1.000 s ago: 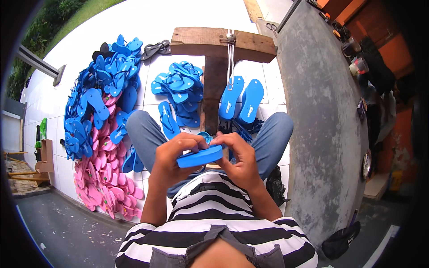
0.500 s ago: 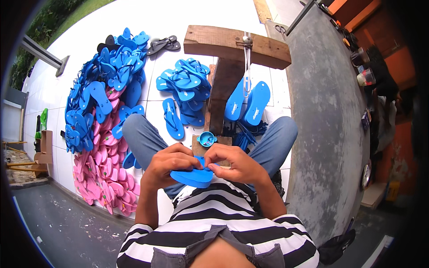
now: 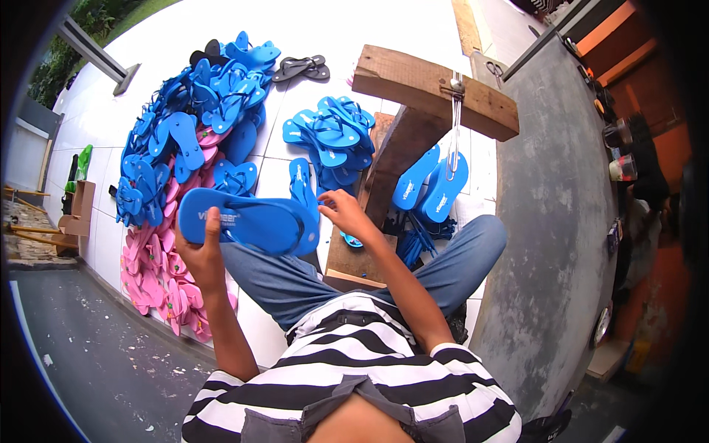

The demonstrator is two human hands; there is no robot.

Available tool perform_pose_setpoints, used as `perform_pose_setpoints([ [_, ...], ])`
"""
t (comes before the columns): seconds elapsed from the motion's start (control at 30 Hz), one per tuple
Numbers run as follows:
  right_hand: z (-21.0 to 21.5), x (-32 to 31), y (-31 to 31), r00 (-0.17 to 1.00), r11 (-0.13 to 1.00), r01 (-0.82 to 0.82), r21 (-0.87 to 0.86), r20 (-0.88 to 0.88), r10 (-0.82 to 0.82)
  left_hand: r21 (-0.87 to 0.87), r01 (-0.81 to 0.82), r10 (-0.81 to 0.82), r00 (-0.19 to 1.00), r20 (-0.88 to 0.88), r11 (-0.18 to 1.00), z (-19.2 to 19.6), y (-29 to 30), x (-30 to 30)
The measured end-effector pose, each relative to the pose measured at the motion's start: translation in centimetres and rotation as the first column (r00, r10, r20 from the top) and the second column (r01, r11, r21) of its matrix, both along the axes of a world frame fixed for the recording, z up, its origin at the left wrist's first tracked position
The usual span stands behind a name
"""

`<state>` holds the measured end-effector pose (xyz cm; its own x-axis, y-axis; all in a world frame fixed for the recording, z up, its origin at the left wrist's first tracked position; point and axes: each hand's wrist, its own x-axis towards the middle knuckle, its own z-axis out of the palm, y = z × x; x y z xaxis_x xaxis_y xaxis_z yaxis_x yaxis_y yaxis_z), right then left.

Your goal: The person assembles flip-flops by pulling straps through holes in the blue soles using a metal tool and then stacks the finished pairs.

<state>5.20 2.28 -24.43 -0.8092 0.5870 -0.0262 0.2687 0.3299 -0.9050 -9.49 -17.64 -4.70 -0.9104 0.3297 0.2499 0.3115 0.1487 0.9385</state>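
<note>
My left hand (image 3: 201,257) grips the heel end of a blue flip-flop (image 3: 258,225), thumb pressed on the footbed. The flip-flop lies sideways above my left thigh, its strap fitted and its toe end pointing right. Just past that toe end is my right hand (image 3: 348,214), apart from the flip-flop, its fingers spread and apparently holding nothing. Partly hidden by my right hand, a small turquoise bowl (image 3: 351,241) sits on the wooden base (image 3: 347,260).
A T-shaped wooden stand (image 3: 413,136) rises ahead, a metal wire tool (image 3: 455,125) hanging from its crossbar. Beside it lie strapless blue soles (image 3: 446,193) and loose blue straps (image 3: 418,240). Blue flip-flops (image 3: 332,133) form a pile; pink ones (image 3: 159,273) lie left. Black flip-flops (image 3: 301,69) rest farther off.
Both hands were together on the flip-flop at my lap. My left hand has carried it up and left, while my right hand has let go and reached forward.
</note>
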Motion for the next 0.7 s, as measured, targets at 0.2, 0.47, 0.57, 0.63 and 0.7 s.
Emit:
perform_pose_setpoints([
  [0.2,-16.8,-7.1,-5.6,0.932,0.972,0.210,0.103,0.279,-0.231,0.366,-0.122,-0.143,0.772,0.620,0.923,-4.0,-0.3,-0.1],
  [0.47,-23.8,-7.9,-7.6,0.932,0.898,0.359,0.254,-0.157,-0.328,0.385,-0.077,-0.303,0.485,0.820,0.920,-5.9,-0.8,3.6],
  [0.57,-18.1,-7.6,-8.4,0.850,0.989,0.124,0.082,0.506,-0.148,0.435,-0.132,-0.372,0.341,0.863,0.891,-6.1,-1.7,4.0],
  [0.63,-17.8,-7.4,-8.6,0.869,0.949,0.316,-0.014,0.407,-0.283,0.473,-0.074,-0.439,0.274,0.856,0.878,-7.0,-1.4,3.6],
  [0.7,-19.1,-7.6,-8.1,0.899,0.943,0.331,-0.030,0.314,-0.306,0.518,-0.063,-0.493,0.231,0.839,0.853,-7.4,-0.6,3.5],
])
